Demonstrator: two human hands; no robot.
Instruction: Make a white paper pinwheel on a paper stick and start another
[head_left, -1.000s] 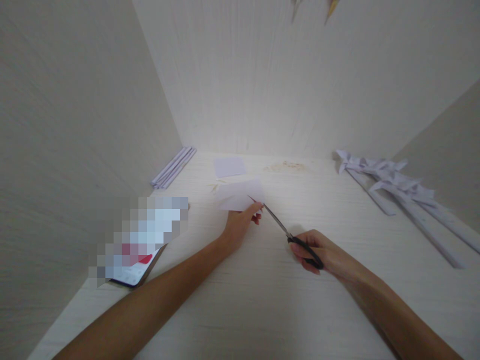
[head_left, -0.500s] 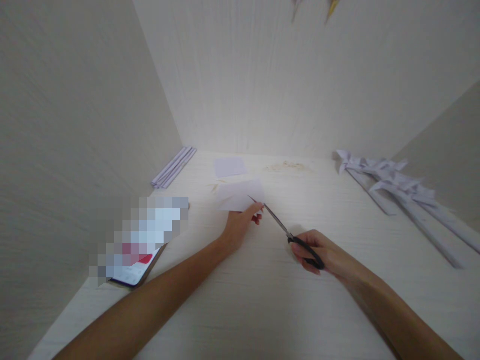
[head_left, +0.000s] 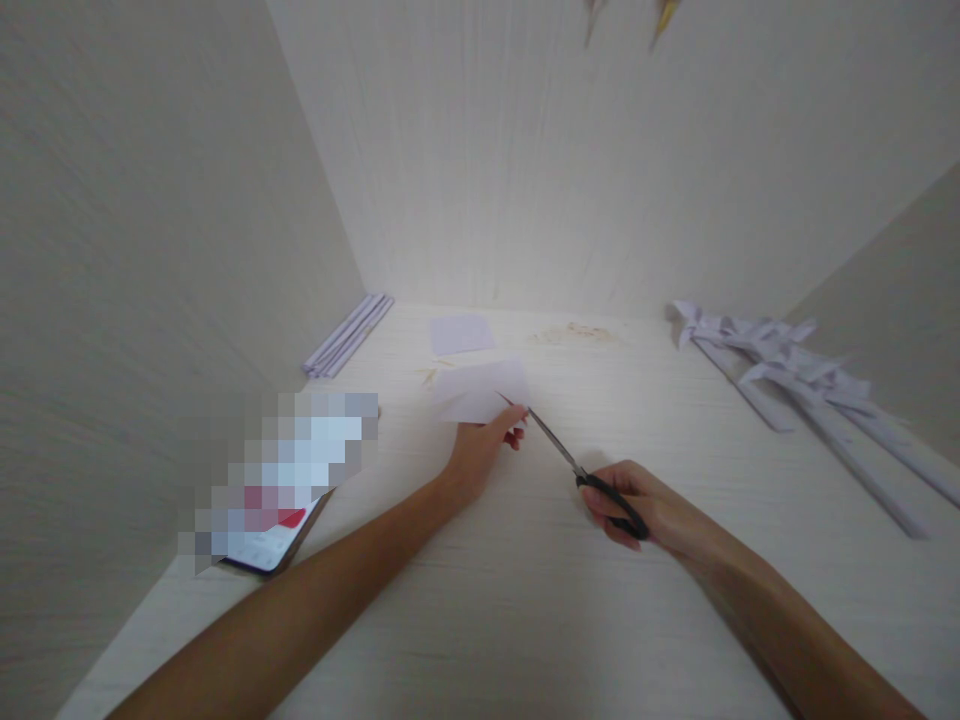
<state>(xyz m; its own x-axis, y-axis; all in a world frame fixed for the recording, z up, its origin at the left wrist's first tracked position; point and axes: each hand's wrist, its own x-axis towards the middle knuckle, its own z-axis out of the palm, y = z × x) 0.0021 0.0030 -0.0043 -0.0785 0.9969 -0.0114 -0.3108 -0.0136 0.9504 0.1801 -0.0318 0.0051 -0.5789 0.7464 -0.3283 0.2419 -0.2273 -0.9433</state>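
Observation:
My left hand pinches the near right edge of a pale lilac sheet of paper, lifted slightly off the white surface. In my right hand is a pair of scissors with black handles, fingers wrapped through and round them. The blades point up and left, their tips reaching the paper's right corner beside my left fingertips. Whether they are cutting into it is too small to tell. Just beyond lies another lilac paper piece, flat.
A phone with a lit, partly blurred screen lies left of my forearm. Rolled paper sticks rest by the left wall. Folded paper shapes on long strips lie at right. Brown marks show near the back wall.

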